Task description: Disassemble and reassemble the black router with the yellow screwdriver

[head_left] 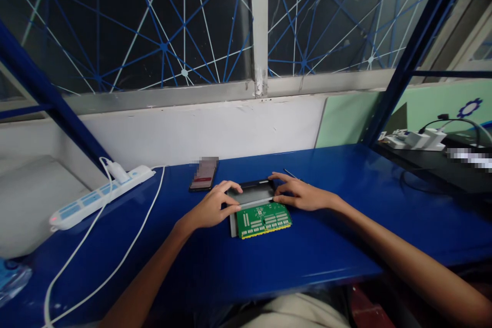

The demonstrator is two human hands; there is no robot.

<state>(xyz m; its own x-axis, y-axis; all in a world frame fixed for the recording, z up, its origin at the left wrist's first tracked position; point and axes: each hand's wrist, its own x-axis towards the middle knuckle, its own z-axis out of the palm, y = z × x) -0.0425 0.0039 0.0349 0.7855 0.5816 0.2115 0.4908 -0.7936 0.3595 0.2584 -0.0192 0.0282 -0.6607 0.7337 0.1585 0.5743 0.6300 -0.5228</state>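
Observation:
My left hand (pixel 219 206) grips the left end of a dark, shallow rectangular case (pixel 254 193), thumb at its near edge and fingers over the far side. At the right end, my right hand (pixel 299 193) holds the same case between thumb and fingers. Just in front, partly under the case's near edge, lies a green circuit board (pixel 265 220) with a yellow strip along its front edge. A grey flat edge (pixel 233 228) shows at the board's left; what it belongs to is unclear. Behind my right hand a thin rod-like tool (pixel 289 172) partly shows.
On the blue table (pixel 330 256), a phone (pixel 203 177) lies behind my left hand. A white power strip (pixel 102 197) with a plug sits at the left, its white cable (pixel 143 225) looping forward. Chargers (pixel 421 139) and cables stand far right. Blue posts rise either side.

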